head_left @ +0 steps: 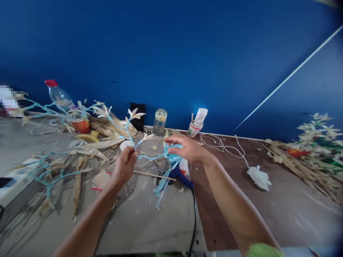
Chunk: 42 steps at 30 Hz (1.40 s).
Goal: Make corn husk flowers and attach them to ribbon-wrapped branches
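Note:
My left hand [125,165] pinches a craft flower branch [130,137] where its stems meet. The branch is bound in light blue, and pale pointed-petal flowers top its tips. A blue-wrapped stem [151,157] runs sideways from there toward my right hand [189,148]. That hand has its fingers curved round crumpled light blue tape [174,154], with strips trailing below; the exact grip is partly hidden. Beneath lie a dark blue glue gun [179,174], partly covered scissors [160,178] and a thin wooden stick [155,175].
Dried husks [80,178] and more blue branches [49,175] litter the left side. Behind stand a glass jar [160,123], a paper cup [194,128] and a tilted plastic bottle [60,94]. A white cable [227,146] and a white flower bunch [318,132] are to the right.

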Each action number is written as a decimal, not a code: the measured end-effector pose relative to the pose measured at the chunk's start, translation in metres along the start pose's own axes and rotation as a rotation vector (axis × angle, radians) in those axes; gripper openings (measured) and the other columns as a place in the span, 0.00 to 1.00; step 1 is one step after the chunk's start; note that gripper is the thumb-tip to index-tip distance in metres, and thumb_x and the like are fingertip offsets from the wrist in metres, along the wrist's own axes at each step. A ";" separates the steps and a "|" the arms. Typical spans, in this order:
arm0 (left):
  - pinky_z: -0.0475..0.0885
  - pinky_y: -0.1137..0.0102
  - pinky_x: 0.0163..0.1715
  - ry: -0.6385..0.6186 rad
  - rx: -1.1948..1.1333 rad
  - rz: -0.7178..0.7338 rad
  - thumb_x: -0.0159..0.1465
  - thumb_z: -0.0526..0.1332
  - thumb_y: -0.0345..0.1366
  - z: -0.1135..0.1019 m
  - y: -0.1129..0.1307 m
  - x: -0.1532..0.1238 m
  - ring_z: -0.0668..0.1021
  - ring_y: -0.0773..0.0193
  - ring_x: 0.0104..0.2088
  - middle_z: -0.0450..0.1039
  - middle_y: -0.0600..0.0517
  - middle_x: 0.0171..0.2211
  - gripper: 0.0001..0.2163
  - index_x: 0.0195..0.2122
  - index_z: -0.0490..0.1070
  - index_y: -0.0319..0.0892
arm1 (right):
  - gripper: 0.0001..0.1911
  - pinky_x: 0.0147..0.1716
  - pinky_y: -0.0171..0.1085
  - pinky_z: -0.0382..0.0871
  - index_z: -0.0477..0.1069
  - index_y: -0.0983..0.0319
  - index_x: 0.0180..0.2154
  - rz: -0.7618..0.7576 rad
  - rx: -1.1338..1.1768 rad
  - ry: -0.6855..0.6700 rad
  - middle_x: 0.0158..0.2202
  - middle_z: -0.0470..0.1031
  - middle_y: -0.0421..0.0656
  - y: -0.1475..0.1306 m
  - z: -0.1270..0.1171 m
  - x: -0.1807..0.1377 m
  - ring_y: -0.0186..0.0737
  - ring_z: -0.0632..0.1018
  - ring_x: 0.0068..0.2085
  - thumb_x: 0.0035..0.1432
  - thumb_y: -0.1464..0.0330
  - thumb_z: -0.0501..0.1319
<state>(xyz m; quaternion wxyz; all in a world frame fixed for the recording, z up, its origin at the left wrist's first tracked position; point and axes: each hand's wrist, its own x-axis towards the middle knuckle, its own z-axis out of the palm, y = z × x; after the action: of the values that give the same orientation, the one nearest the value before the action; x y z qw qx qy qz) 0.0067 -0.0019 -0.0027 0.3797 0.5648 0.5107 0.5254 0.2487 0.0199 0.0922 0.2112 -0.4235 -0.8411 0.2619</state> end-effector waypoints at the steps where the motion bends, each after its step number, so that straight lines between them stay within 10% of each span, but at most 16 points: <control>1: 0.54 0.75 0.18 -0.007 0.027 -0.002 0.59 0.54 0.38 0.000 0.000 0.000 0.59 0.71 0.19 0.56 0.59 0.19 0.06 0.34 0.64 0.41 | 0.17 0.47 0.40 0.65 0.70 0.60 0.48 -0.021 0.070 0.012 0.47 0.72 0.46 -0.008 0.003 -0.008 0.40 0.74 0.45 0.57 0.62 0.58; 13: 0.58 0.74 0.22 -0.086 0.265 0.046 0.60 0.53 0.42 -0.005 0.005 0.000 0.63 0.69 0.21 0.62 0.57 0.22 0.11 0.36 0.67 0.40 | 0.10 0.40 0.35 0.63 0.74 0.63 0.34 0.076 -0.361 -0.049 0.36 0.75 0.47 -0.005 0.093 -0.032 0.41 0.74 0.41 0.59 0.72 0.53; 19: 0.57 0.75 0.19 -0.088 0.115 0.023 0.58 0.55 0.41 -0.003 -0.002 0.001 0.62 0.70 0.19 0.61 0.57 0.21 0.10 0.35 0.66 0.40 | 0.10 0.39 0.40 0.63 0.74 0.64 0.33 -0.025 -0.501 -0.223 0.34 0.75 0.49 -0.017 0.101 -0.030 0.45 0.75 0.37 0.57 0.69 0.55; 27: 0.57 0.75 0.19 -0.117 0.137 0.008 0.58 0.55 0.41 -0.001 0.008 -0.001 0.61 0.70 0.19 0.58 0.59 0.19 0.10 0.33 0.67 0.40 | 0.16 0.52 0.42 0.60 0.68 0.63 0.48 0.013 -0.065 0.334 0.49 0.70 0.51 -0.021 0.105 -0.001 0.45 0.69 0.52 0.56 0.69 0.59; 34: 0.58 0.74 0.22 -0.107 0.214 0.067 0.59 0.54 0.41 -0.001 0.008 -0.002 0.64 0.68 0.22 0.62 0.57 0.21 0.09 0.31 0.65 0.40 | 0.08 0.33 0.34 0.67 0.72 0.63 0.36 0.297 0.492 0.298 0.27 0.74 0.39 -0.026 0.120 0.027 0.35 0.74 0.30 0.50 0.70 0.60; 42: 0.58 0.73 0.23 -0.102 0.313 0.090 0.60 0.53 0.40 -0.001 0.011 -0.004 0.63 0.68 0.21 0.59 0.58 0.19 0.08 0.31 0.65 0.41 | 0.16 0.25 0.33 0.57 0.63 0.60 0.21 0.269 0.237 0.342 0.20 0.66 0.38 -0.028 0.123 0.022 0.34 0.66 0.24 0.60 0.65 0.51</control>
<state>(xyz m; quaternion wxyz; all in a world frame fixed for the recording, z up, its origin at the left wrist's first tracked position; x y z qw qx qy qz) 0.0076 -0.0079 0.0069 0.2886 0.6654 0.5404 0.4265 0.1489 -0.0084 0.0171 0.3618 -0.5421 -0.6926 0.3091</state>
